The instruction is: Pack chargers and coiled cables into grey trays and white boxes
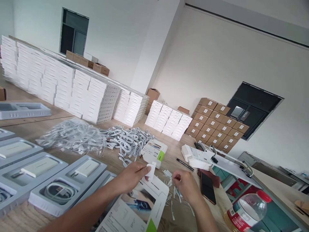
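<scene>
My left hand (131,177) pinches a small white card piece (151,170) between thumb and finger, above the top of a flat printed carton (137,206). Whether the piece is joined to the carton I cannot tell. My right hand (185,185) is closed with its fingers curled, to the right of the carton; anything inside it is hidden. Narrow white paper scraps (172,209) lie on the table between the hands. Left of my left arm, grey trays hold white chargers (87,167) and a coiled white cable (60,192).
Behind the hands lie loose cables (130,138), bagged cables (72,135) and another printed carton (154,149). White box stacks (96,100) line the back. At right are a marker (185,164), folded cartons (196,158), a phone (208,188) and a red-capped bottle (248,209).
</scene>
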`<state>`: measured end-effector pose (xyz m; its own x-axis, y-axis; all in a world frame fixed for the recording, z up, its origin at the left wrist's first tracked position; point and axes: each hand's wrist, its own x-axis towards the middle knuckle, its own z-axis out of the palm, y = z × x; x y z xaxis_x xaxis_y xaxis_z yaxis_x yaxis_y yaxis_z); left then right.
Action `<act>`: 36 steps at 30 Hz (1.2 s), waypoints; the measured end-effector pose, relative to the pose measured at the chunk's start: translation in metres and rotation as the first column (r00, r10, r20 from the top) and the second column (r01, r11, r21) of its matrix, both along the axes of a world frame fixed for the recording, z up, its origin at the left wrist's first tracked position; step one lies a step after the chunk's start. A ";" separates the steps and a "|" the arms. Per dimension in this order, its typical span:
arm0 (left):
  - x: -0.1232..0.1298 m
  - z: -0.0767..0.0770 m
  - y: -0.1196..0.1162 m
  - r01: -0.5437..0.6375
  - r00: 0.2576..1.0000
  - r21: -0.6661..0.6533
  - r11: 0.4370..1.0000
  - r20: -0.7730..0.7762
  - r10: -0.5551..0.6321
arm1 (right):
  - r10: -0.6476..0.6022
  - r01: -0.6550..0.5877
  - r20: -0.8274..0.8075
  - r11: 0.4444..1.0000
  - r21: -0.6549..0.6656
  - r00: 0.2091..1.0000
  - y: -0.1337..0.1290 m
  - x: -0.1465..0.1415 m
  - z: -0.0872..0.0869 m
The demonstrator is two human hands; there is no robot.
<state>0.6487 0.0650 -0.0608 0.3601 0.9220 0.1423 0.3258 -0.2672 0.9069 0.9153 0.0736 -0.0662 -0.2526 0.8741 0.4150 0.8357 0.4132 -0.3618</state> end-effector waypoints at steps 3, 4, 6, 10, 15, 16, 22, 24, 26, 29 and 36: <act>0.001 -0.006 0.003 0.008 1.000 0.013 1.000 0.030 -0.008 | -0.015 0.011 0.100 0.999 0.047 0.995 0.002 -0.006 -0.011; 0.002 -0.008 0.004 0.004 0.999 0.010 1.000 0.035 -0.004 | -0.027 0.019 0.106 0.997 0.077 0.994 0.001 -0.009 -0.011; 0.003 -0.010 0.005 -0.003 0.999 -0.005 1.000 0.043 0.004 | -0.061 0.042 0.118 0.987 0.156 0.991 -0.001 -0.015 -0.006; 0.008 -0.008 0.001 -0.008 0.997 0.026 1.000 0.078 0.006 | -0.027 0.043 -0.084 0.980 0.195 0.996 -0.009 -0.030 0.007; 0.015 -0.013 -0.002 0.044 0.993 0.061 0.997 0.105 -0.050 | 0.137 -0.112 -0.389 0.990 0.088 0.911 -0.023 -0.058 0.012; 0.016 -0.015 -0.002 0.048 0.993 0.074 0.996 0.104 -0.056 | 0.154 -0.126 -0.404 0.988 0.094 0.902 -0.025 -0.064 0.012; 0.015 -0.010 -0.005 0.026 0.995 0.075 0.997 0.094 -0.033 | 0.135 -0.174 -0.589 0.985 -0.009 0.796 -0.031 -0.066 0.017; 0.012 -0.007 -0.005 -0.010 0.994 0.048 0.999 0.113 0.004 | 0.138 -0.176 -0.613 0.984 -0.002 0.778 -0.030 -0.058 0.020; 0.008 -0.005 -0.002 -0.066 0.984 -0.005 0.998 0.166 0.066 | 0.145 -0.137 -0.529 0.989 0.055 0.836 -0.030 -0.050 0.022; 0.002 -0.004 0.003 -0.117 0.965 -0.089 0.989 0.226 0.134 | 0.131 -0.080 -0.251 0.976 0.204 0.959 -0.030 -0.046 0.023; 0.001 0.005 0.000 0.109 0.916 -0.167 0.980 0.400 -0.034 | 0.127 -0.190 0.176 0.892 0.409 0.976 -0.034 -0.060 0.017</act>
<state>0.6492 0.0647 -0.0558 0.3753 0.9193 0.1187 -0.0806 -0.0952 0.9922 0.8555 0.0401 -0.0489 -0.4561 0.5683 0.6849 0.7755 0.6314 -0.0074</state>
